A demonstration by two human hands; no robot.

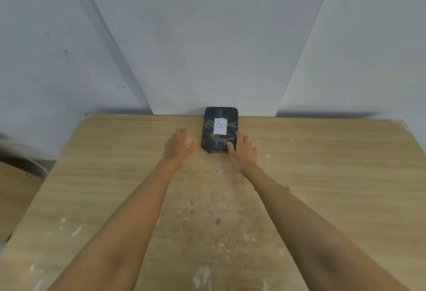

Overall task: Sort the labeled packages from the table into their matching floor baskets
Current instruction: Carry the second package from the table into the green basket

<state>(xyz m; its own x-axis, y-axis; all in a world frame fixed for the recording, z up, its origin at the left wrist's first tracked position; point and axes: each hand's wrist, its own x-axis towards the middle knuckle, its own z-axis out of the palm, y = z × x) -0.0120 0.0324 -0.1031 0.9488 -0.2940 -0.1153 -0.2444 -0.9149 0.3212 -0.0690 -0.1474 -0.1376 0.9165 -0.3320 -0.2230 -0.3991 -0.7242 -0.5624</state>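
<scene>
A black wrapped package lies flat at the far edge of the wooden table, against the wall. A white label with a handwritten letter, seemingly B, sits on its top. My right hand rests at the package's near right corner, thumb and fingertips touching it, fingers apart. Just left of the package, my left hand is stretched out flat with spread fingers, a small gap from the package's side. No floor baskets are in view.
A pale wall rises directly behind the table. The tabletop carries white paint smears and stains. A second wooden surface sits lower at the far left.
</scene>
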